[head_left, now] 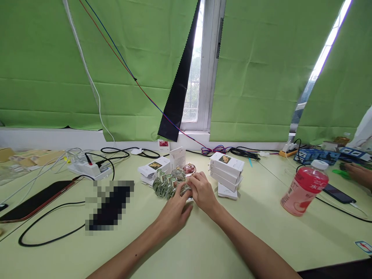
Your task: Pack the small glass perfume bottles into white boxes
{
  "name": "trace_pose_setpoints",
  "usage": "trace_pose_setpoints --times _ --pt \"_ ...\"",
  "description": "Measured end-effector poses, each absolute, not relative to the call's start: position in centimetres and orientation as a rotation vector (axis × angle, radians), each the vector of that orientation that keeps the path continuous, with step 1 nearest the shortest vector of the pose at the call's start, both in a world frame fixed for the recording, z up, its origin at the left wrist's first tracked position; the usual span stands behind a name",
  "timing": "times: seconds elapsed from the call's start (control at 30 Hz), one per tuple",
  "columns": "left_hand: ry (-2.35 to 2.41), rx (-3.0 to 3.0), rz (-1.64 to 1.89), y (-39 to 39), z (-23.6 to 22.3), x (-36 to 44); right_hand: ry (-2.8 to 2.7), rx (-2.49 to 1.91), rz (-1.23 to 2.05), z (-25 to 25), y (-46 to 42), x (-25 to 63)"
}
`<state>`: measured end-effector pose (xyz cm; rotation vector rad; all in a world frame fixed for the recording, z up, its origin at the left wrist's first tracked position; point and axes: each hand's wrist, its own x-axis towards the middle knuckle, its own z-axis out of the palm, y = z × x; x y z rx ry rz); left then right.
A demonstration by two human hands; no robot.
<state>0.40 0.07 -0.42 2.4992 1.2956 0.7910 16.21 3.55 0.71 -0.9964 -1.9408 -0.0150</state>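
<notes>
My left hand (174,209) and my right hand (203,193) meet at the middle of the table, fingers closed around a small clear glass bottle (185,188), mostly hidden by them. Just left of it, a row of similar glass bottles (164,186) with shiny silver caps stands close together. Behind my fingers are a round glass piece (178,174) and a pinkish one (189,169) with gold trim. White boxes with a flower picture are stacked on the right (226,170), and others lie on the left (155,166). An upright white carton (177,158) stands behind the bottles.
A pink drink bottle (305,188) stands on the right, near a phone (338,193). Another person's hand (359,174) is at the far right. On the left are a power strip (87,168), a tablet-like device (37,199), a blurred-out dark object (112,205) and looping cables.
</notes>
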Motion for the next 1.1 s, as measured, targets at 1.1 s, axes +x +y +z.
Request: trace_pose_setpoints --times 1.1 --pt "1.273 2.520 0.763 -0.09 0.17 0.51 -1.839 -0.941 0.001 0.43 3.27 16.46"
